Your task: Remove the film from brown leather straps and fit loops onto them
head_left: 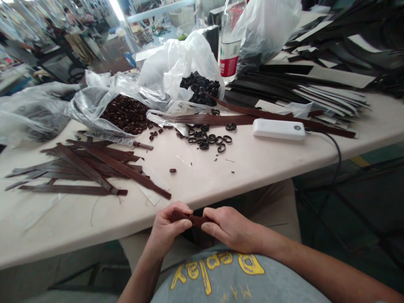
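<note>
Strap (199, 221) at lower centre, pinched by closed left hand (170, 225) and right hand (229, 227); likely light, bendy, best gripped across its flat faces.

Strap (198, 220): dark brown, narrow, matt, leather-like; pinched between the left hand (173, 222) at 9 o'clock and the right hand (225, 227) at 3 o'clock. The short exposed span runs roughly level, just off the table's near edge; fingers cover much of the rest. Whether a loop encircles it is unclear. From the strap: loose brown strips (91, 166), flat and overlapping, at 10 o'clock; small brown loops (124, 113), heaped in an open clear bag, at 11 o'clock; single loop (172, 171), nearer, also at 11 o'clock; black rings (211, 139), scattered, at 12 o'clock.
</note>
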Action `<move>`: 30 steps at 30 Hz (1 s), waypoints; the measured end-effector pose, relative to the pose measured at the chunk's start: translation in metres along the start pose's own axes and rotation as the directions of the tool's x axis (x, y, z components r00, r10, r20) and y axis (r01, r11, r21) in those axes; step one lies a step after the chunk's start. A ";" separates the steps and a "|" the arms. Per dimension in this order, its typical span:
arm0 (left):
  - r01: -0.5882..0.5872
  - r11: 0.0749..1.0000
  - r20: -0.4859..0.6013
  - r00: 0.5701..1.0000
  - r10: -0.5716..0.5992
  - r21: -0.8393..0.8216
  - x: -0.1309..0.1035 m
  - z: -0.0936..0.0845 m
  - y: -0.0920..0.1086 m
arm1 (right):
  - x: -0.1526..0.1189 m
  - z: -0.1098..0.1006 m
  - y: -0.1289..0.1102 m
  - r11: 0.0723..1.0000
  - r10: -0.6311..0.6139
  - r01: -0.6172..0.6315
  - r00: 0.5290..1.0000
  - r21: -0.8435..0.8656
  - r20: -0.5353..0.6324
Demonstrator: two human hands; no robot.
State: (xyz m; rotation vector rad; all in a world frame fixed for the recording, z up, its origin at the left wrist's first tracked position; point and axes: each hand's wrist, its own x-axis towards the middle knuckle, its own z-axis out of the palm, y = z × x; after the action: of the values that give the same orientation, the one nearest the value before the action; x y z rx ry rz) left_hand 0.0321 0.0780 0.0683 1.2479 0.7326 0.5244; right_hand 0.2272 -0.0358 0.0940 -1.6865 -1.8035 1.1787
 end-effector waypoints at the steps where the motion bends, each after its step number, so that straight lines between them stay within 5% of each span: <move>1: -0.001 1.000 -0.008 1.000 0.001 -0.010 -0.001 0.004 -0.001 | 0.000 0.002 0.000 1.000 0.000 0.000 1.000 0.013 -0.002; 8: 0.081 0.990 0.033 0.996 -0.078 -0.118 -0.005 0.026 -0.005 | 0.004 0.004 -0.005 0.997 -0.048 0.047 0.999 0.053 0.014; 17: 0.127 0.972 -0.202 0.965 -0.167 -0.197 -0.004 0.027 -0.013 | 0.005 0.002 -0.005 0.977 0.031 -0.047 0.996 -0.206 -0.079; 30: 0.152 0.975 -0.081 0.983 -0.166 -0.163 -0.001 0.027 -0.006 | 0.009 0.008 -0.005 0.990 0.052 -0.051 0.999 -0.131 -0.001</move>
State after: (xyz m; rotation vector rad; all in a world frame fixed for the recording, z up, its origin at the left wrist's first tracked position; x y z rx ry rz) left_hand 0.0510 0.0582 0.0662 1.0145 0.8473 0.5014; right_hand 0.2161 -0.0287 0.0914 -1.8155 -1.8865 1.1046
